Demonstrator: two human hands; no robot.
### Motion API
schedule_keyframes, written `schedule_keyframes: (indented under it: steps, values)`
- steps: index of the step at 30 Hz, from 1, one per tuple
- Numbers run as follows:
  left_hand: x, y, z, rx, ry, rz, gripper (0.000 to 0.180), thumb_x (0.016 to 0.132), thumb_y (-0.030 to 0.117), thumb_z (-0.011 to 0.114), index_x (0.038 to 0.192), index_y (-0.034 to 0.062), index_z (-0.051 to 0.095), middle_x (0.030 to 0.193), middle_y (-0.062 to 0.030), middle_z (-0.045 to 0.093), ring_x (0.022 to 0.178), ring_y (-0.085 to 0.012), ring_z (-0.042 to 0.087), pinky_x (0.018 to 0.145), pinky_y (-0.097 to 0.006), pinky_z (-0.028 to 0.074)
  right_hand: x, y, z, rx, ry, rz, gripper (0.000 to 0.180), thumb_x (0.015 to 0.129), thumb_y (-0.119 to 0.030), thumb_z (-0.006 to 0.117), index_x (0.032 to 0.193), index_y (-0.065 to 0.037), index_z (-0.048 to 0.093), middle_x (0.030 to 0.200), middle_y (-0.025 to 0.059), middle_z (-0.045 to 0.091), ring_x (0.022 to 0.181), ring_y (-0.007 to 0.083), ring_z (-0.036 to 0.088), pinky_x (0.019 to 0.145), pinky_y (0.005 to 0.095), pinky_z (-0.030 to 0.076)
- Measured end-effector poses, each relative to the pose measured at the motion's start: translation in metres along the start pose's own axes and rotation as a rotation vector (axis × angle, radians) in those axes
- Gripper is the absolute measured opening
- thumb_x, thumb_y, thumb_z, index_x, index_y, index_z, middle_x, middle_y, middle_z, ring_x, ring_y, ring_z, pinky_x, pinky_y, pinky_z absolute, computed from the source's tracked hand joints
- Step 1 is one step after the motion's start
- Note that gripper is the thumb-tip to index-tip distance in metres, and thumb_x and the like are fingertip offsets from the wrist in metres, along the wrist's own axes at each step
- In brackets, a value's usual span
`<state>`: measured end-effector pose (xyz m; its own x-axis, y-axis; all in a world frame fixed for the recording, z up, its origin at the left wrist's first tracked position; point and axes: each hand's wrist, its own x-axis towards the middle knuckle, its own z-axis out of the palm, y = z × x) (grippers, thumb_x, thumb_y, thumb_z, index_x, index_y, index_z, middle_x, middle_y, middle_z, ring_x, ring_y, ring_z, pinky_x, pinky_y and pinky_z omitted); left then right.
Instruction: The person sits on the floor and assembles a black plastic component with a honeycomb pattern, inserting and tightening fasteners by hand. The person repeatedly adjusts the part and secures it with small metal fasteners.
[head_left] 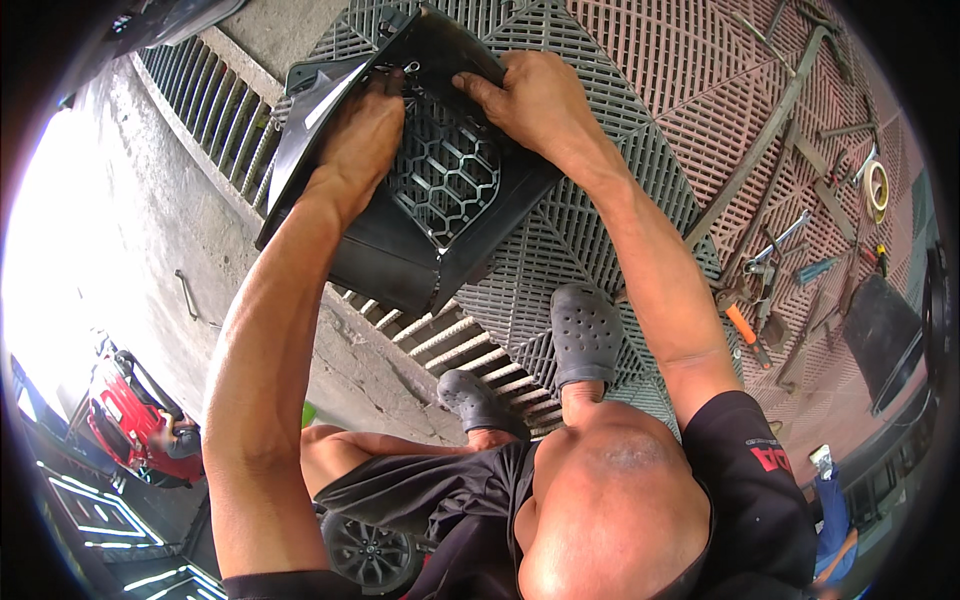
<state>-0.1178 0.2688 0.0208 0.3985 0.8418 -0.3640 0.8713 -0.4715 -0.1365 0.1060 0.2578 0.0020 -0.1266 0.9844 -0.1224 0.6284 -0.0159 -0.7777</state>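
Observation:
A black plastic car trim panel (400, 268) with a honeycomb grille (447, 180) is held up in front of me, tilted. My right hand (535, 105) grips its upper right edge, the thumb lying on the dark face. Inside the panel, along its left wall, is my left hand (360, 135) with the fingers bent. Its fingertips are in shadow, so whatever they pinch is hidden. Close to those fingertips is a small shiny metal ring (412, 68).
Grey and red slotted floor tiles (690, 70) border a metal drain grate (465, 340). To the right lie an orange-handled hammer (742, 328), a wrench (785, 235), a tape roll (876, 190) and long metal bars (765, 150). A person in blue trousers (832, 515) is at lower right.

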Motion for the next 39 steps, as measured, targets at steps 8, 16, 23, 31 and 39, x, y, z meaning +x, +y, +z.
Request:
schedule_keyframes:
  steps: [8, 16, 23, 31, 39]
  values:
    - [0.004, 0.029, -0.009, -0.011, -0.049, -0.174, 0.043, 0.094, 0.004, 0.053, 0.136, -0.0017, 0.059, 0.121, -0.0219, 0.068, 0.111, -0.0386, 0.068, 0.099, -0.052, 0.052, 0.001, 0.003, 0.005, 0.027, 0.014, 0.0, 0.046, 0.088, -0.042, 0.076, 0.07, 0.0, 0.074, 0.064, 0.0234, 0.066, 0.065, 0.0433, 0.068, 0.065, 0.051, 0.055]
    - [0.006, 0.052, -0.005, -0.011, 0.063, -0.287, 0.036, 0.093, 0.01, 0.057, 0.125, -0.0036, 0.066, 0.12, -0.0195, 0.07, 0.115, -0.0344, 0.067, 0.112, -0.053, 0.037, -0.002, -0.006, 0.001, 0.03, 0.027, 0.015, 0.046, 0.088, -0.04, 0.077, 0.07, 0.002, 0.071, 0.063, 0.023, 0.065, 0.063, 0.0427, 0.067, 0.064, 0.0502, 0.054]
    - [0.008, 0.086, 0.014, -0.081, 0.253, -0.351, 0.03, 0.093, 0.013, 0.06, 0.116, -0.0033, 0.068, 0.109, -0.0187, 0.074, 0.117, -0.0344, 0.064, 0.107, -0.054, 0.04, -0.002, -0.007, 0.002, 0.015, 0.006, 0.027, 0.043, 0.087, -0.039, 0.077, 0.072, 0.001, 0.074, 0.066, 0.024, 0.067, 0.067, 0.0441, 0.068, 0.068, 0.0513, 0.055]
    - [0.002, 0.089, 0.006, -0.58, 0.242, -0.599, 0.03, 0.091, 0.017, 0.065, 0.111, -0.0062, 0.062, 0.1, -0.0251, 0.072, 0.102, -0.0479, 0.066, 0.093, -0.056, 0.049, -0.002, -0.006, -0.001, 0.032, -0.015, 0.005, 0.043, 0.087, -0.039, 0.077, 0.074, 0.001, 0.075, 0.068, 0.0242, 0.068, 0.071, 0.0442, 0.069, 0.07, 0.0511, 0.055]
    - [-0.016, 0.032, -0.029, -0.503, 0.131, -0.478, 0.037, 0.1, 0.019, 0.057, 0.136, 0.0106, 0.064, 0.114, -0.0222, 0.073, 0.111, -0.0439, 0.067, 0.096, -0.051, 0.052, -0.001, -0.002, 0.002, -0.006, -0.01, -0.003, 0.043, 0.088, -0.04, 0.075, 0.076, 0.001, 0.075, 0.071, 0.0251, 0.069, 0.075, 0.0443, 0.069, 0.074, 0.052, 0.055]
